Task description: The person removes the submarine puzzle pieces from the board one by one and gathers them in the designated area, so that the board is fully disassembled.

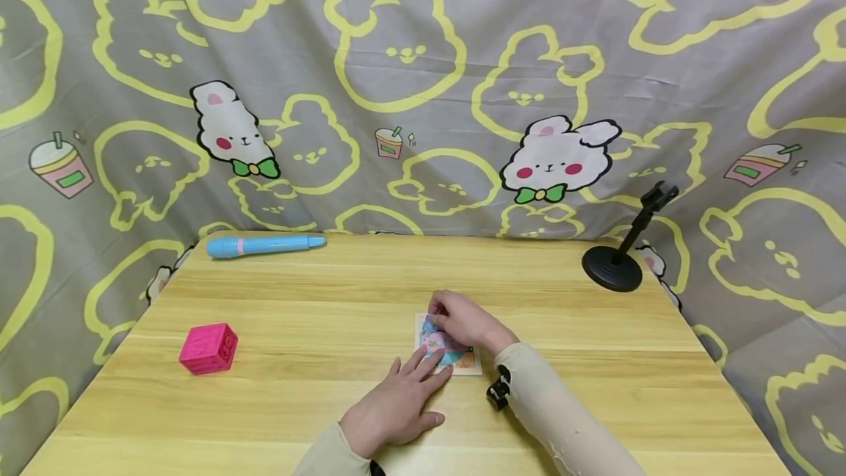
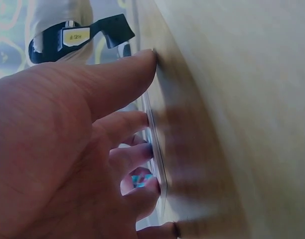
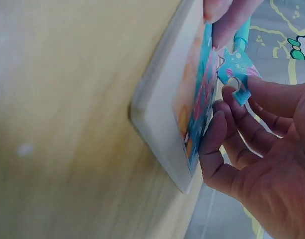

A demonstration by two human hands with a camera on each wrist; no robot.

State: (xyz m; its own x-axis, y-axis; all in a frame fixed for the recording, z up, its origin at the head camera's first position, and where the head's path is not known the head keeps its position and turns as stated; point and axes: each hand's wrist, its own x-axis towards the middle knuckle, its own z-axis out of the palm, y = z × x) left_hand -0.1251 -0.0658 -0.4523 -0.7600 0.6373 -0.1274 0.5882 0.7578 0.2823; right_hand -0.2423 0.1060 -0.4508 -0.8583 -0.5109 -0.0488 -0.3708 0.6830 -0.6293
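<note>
A small jigsaw puzzle (image 1: pixel 473 367) in a pale tray lies flat on the table, with a colourful blue, pink and orange picture. My left hand (image 1: pixel 396 404) stretches its fingers over the puzzle's near edge, fingertips resting on it; the thumb is spread to the side. At the far left corner of the puzzle, my right hand (image 1: pixel 468 323) pinches a puzzle piece (image 3: pixel 235 67) between thumb and fingers. That piece is blue with pink marks and stands tilted up from the board in the right wrist view. Fingers of both hands hide part of the picture.
A pink block (image 1: pixel 208 349) sits at the left of the wooden table (image 1: pixel 317 329). Along the back edge are a blue pen-shaped object (image 1: pixel 267 244) and, to the right, a black stand (image 1: pixel 612 268). A patterned curtain (image 1: pixel 423 123) hangs behind.
</note>
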